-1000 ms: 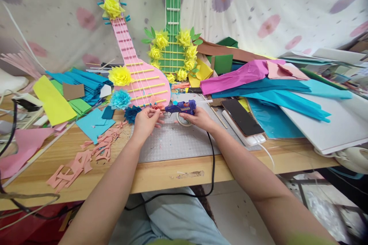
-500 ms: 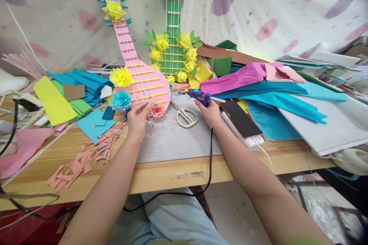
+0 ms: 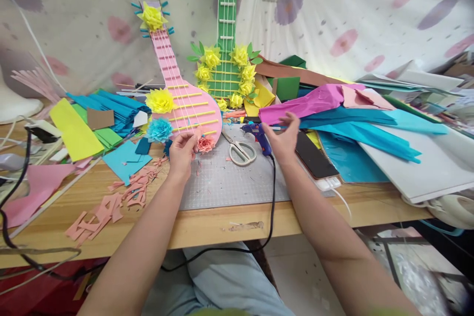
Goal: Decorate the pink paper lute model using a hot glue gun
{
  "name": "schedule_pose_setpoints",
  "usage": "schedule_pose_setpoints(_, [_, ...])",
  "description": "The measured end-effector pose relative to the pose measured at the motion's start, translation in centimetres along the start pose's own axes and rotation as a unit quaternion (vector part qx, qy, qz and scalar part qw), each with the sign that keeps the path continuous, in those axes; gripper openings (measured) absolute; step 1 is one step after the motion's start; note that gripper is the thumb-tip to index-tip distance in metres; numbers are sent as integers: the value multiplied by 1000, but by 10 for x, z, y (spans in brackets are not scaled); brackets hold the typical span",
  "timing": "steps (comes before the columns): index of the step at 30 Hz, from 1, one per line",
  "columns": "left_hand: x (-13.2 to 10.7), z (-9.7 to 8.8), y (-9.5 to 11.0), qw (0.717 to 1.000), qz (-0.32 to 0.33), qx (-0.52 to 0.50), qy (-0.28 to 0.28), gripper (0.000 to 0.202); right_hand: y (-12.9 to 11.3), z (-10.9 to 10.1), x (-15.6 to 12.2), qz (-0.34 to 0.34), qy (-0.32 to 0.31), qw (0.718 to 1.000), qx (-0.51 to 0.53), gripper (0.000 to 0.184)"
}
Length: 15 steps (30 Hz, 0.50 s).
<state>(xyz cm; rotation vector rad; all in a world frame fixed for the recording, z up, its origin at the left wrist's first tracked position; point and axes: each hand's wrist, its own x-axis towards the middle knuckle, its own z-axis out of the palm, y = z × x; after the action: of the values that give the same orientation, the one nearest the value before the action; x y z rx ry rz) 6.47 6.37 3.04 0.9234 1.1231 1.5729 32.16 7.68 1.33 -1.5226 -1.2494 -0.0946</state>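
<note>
My left hand (image 3: 182, 154) is closed in a pinch at the lower edge of a pink paper lute (image 3: 200, 108). A small coral paper piece (image 3: 199, 132) shows at its fingertips, partly hidden. Right beside these fingers is a coral paper flower (image 3: 206, 144); a blue paper flower (image 3: 159, 130) and a yellow one (image 3: 161, 100) sit higher on the lute. My right hand (image 3: 284, 139) is open, fingers spread, just right of a blue glue gun (image 3: 260, 137) that rests on the grey cutting mat (image 3: 237, 187). Between the hands lie scissors (image 3: 241, 152) with pale handles.
Behind stands a green paper instrument (image 3: 225, 71) ringed with yellow flowers. Coral paper scraps (image 3: 99, 217) lie at left. At right are a phone (image 3: 316, 155), magenta crepe paper (image 3: 307, 101) and blue paper strips (image 3: 370, 133). The gun's black cord (image 3: 273, 197) hangs over the table edge.
My right hand has let go of the glue gun, opened its fingers and moved slightly up and right. The gun stays on the mat. My left hand keeps its pinch by the coral flower.
</note>
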Motion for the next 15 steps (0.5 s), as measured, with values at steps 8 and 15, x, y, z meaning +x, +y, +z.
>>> schedule_pose_setpoints(8, [-3,3,-1,994,-68,-87,-9,28,-86,4,-26,-81,-137,975,159,22])
schedule_pose_setpoints(15, [-3,4,1,972,-134,-189,-28,23,-128,74,-71,250,-332,788,454,33])
